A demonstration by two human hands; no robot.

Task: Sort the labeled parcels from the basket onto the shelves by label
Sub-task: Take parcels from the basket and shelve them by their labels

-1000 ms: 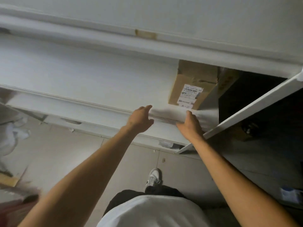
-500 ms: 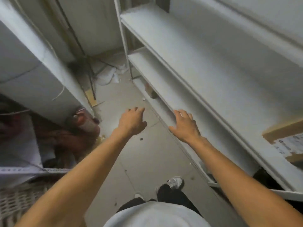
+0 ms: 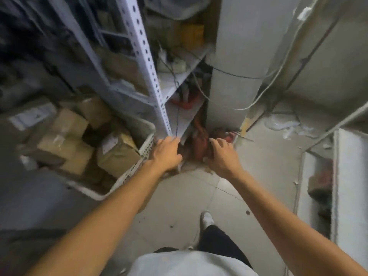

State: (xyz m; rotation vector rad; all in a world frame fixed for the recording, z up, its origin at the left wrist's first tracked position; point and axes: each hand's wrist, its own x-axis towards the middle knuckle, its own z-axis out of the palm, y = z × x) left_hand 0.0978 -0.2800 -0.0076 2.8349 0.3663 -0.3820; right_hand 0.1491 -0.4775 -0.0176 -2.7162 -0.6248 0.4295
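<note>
Both hands, left hand (image 3: 167, 154) and right hand (image 3: 223, 156), are reaching loose-fingered and empty toward the white basket (image 3: 148, 144) at left-centre, where the taped cardboard parcel (image 3: 117, 154) looks stiff, light, best gripped by 2 opposite sides.

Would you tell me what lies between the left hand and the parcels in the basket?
In the head view, only the basket's slatted white wall separates the left hand from the nearest parcel.

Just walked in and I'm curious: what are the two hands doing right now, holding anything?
Left hand: open, holding nothing, beside the basket of parcels.
Right hand: open, fingers loosely curled, holding nothing.
</note>
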